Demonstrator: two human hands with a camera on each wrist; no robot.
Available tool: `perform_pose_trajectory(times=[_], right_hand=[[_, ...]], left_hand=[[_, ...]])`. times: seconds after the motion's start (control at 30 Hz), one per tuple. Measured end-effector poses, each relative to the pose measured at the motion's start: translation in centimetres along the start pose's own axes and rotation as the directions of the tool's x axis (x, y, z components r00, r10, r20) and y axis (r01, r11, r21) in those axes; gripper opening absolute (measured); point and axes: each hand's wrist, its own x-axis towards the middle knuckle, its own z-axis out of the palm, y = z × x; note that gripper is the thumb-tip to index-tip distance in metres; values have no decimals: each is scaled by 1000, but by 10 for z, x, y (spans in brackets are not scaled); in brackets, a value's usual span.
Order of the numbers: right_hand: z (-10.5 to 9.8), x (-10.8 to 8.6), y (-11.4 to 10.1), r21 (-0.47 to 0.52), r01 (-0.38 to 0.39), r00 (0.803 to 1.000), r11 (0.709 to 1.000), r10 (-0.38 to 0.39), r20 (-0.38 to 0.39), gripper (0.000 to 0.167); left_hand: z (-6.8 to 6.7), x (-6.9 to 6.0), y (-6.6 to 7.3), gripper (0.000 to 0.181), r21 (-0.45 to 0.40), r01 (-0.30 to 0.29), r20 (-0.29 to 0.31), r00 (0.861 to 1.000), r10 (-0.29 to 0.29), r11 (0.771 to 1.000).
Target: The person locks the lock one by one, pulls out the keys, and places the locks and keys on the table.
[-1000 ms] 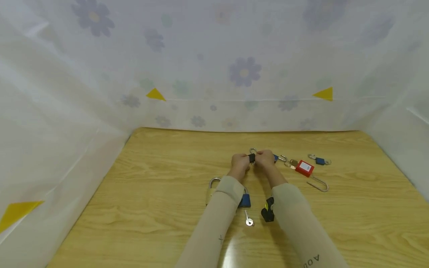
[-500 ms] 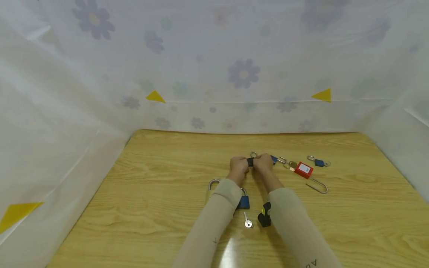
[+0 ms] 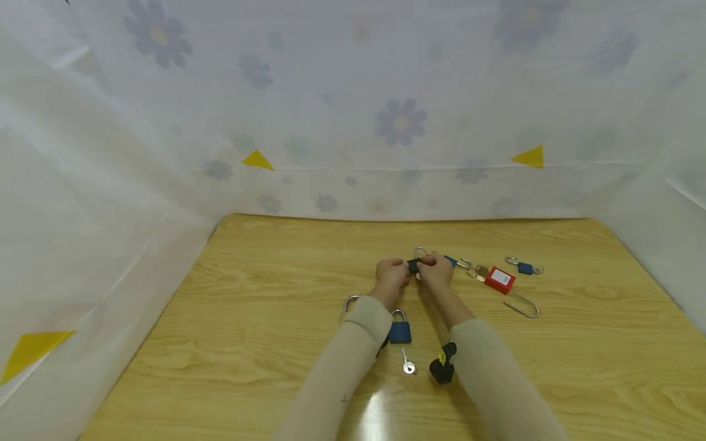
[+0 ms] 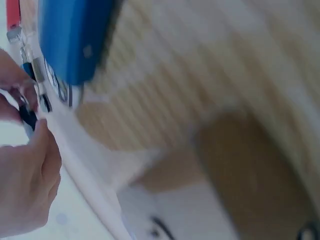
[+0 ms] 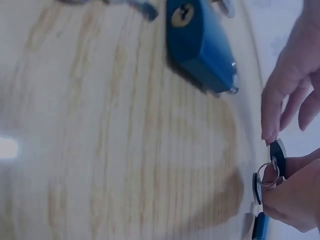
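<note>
Near the far middle of the table, my left hand (image 3: 390, 275) pinches a small black padlock (image 3: 413, 266) by its left side. Its silver shackle (image 3: 420, 252) points to the far side. My right hand (image 3: 437, 269) is at the padlock's right side, thumb and fingers pinching at it. In the right wrist view a metal key ring (image 5: 268, 175) hangs by the right fingers, against the black padlock (image 5: 278, 156). Whether a key sits in the lock is hidden by the fingers. Both hands also show in the left wrist view, where the padlock (image 4: 28, 118) is small.
Nearer stand a blue padlock (image 3: 399, 332) and one mostly behind the left sleeve, its shackle (image 3: 350, 301) showing. A loose key (image 3: 408, 365) lies in front. To the right are a red padlock (image 3: 500, 280) with keys and a small blue padlock (image 3: 526, 268), shackles out.
The black padlock has tilted slightly between the hands, and the right fingers have shifted on it. The left forearm has moved a little left, uncovering more of the blue padlock.
</note>
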Motion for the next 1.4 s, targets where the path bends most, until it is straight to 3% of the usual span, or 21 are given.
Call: perform_pose_trajectory(times=[0.07,0.13,0.27,0.5,0.63,0.9,1.03,1.27,1.4], right_hand=[[-5,-12,-7,88,-50,997,995,46,56,26],[-8,-19,-10,155,-95,991,983,78,111,29],[-10,-30,-17,233,-143,979,962,103,176,30],[-19,-51,-29,370,-145,968,918,55,244,35],[-24,-66,-34,420,-146,970,896,47,238,30],[-37,-95,-30,471,-131,978,873,36,204,13],[-44,-112,-27,456,-131,973,880,27,229,11],[-57,-137,-17,333,-86,964,939,-6,267,12],[-62,-147,-10,303,-76,959,950,-13,282,10]], left_hand=[[-11,-26,21,33,37,49,48,998,-50,998],[-17,-35,28,33,38,52,81,995,-55,998],[-25,-36,29,29,-33,92,168,982,-85,995],[-37,-42,34,30,-172,188,334,935,-123,967],[-41,-54,35,30,-222,215,345,929,-130,951],[-46,-83,32,32,-209,174,339,936,-96,962],[-54,-99,31,34,-203,174,391,916,-83,964],[-72,-125,27,34,-107,162,475,875,-93,981],[-78,-136,22,32,-84,149,483,871,-90,985]])
